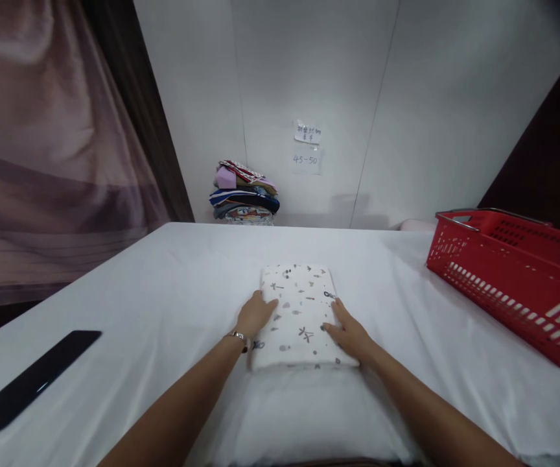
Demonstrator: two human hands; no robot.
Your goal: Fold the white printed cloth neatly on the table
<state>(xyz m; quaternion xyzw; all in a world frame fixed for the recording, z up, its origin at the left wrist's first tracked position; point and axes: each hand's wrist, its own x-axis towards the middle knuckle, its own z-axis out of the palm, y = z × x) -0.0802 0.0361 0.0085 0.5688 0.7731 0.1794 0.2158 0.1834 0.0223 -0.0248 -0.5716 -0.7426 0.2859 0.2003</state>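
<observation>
A folded white cloth (299, 318) with small grey and brown prints lies flat in the middle of the white-covered table. My left hand (255, 314) rests along its left edge, thumb on top and the other fingers down at the side. At the right edge, my right hand (350, 334) sits the same way, with the thumb over the printed face. Both hands hold the cloth from its two sides. A metal bracelet or watch (240, 338) circles my left wrist. The undersides of the fingers are hidden.
A red plastic basket (508, 279) stands at the right of the table (187, 272). A black flat object (32, 383) lies at the left. Behind the far edge is a stack of folded fabrics (245, 194). Paper labels (308, 159) hang on the wall, and a curtain (51, 143) drapes at left.
</observation>
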